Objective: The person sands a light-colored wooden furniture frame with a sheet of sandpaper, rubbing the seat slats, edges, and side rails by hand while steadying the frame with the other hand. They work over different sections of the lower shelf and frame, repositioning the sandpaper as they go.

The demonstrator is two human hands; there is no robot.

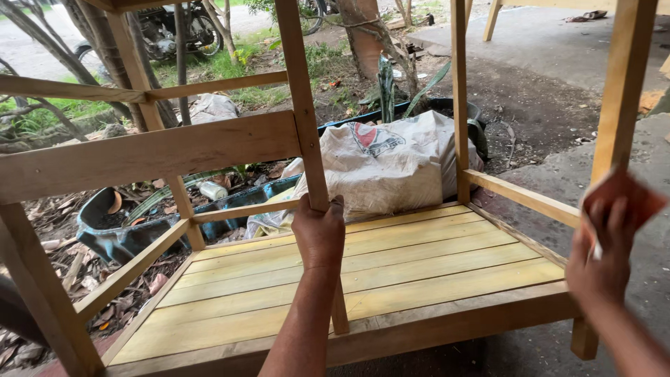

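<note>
On the far left, dry brown leaves lie on the ground by a dark blue plastic tub. Next comes the big pale wooden frame with a yellow slatted floor. The left hand is in the middle, closed tight around a thin upright wooden post of that frame, just above the slats. Behind the post sits a full white woven sack, near a tree trunk. On the right, the right hand presses a reddish-brown sheet of sandpaper against a pale wooden corner post. Its fingers lie flat and spread over the sheet, holding it there. Grey concrete ground lies beyond.
</note>
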